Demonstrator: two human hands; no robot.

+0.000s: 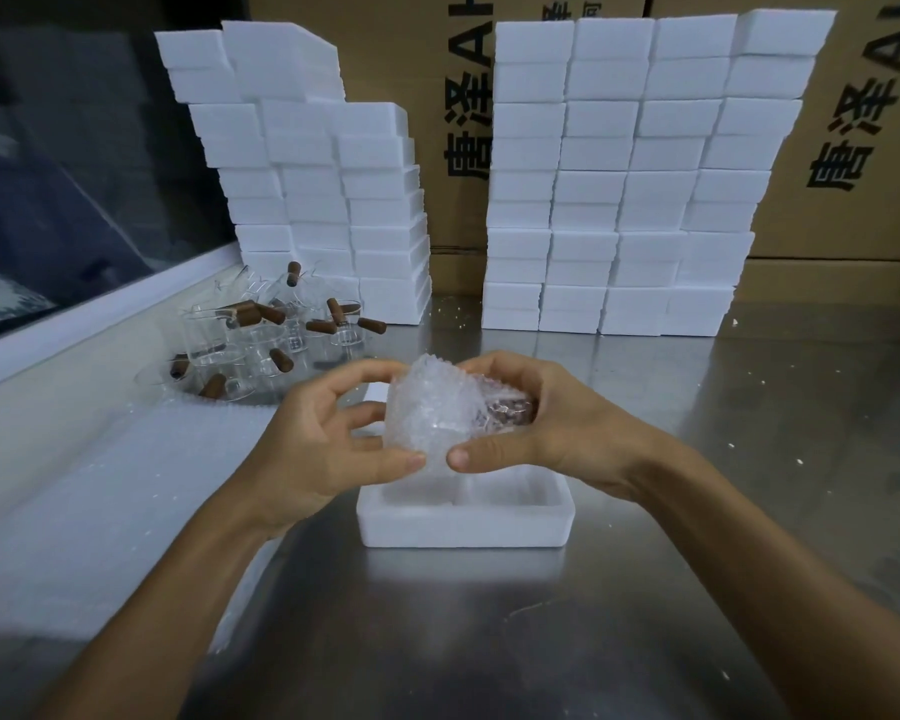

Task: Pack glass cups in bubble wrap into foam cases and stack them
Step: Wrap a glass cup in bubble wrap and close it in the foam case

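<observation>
A glass cup wrapped in bubble wrap (pixel 437 413) is held in the air between both hands, just above an open white foam case (pixel 466 522) with two hollow compartments. My left hand (pixel 313 449) grips the bundle's left side, thumb underneath and fingers curled over the top. My right hand (pixel 531 423) grips its right side, where a brown handle shows through the wrap. A group of bare glass cups with brown wooden handles (pixel 266 335) stands at the back left on the metal table (pixel 697 511).
A sheet of bubble wrap (pixel 100 511) lies flat on the left. Two tall stacks of white foam cases stand at the back, the left stack (pixel 323 200) and the right stack (pixel 630 189), with cardboard boxes (pixel 853 148) behind. A window ledge (pixel 100 314) runs along the left.
</observation>
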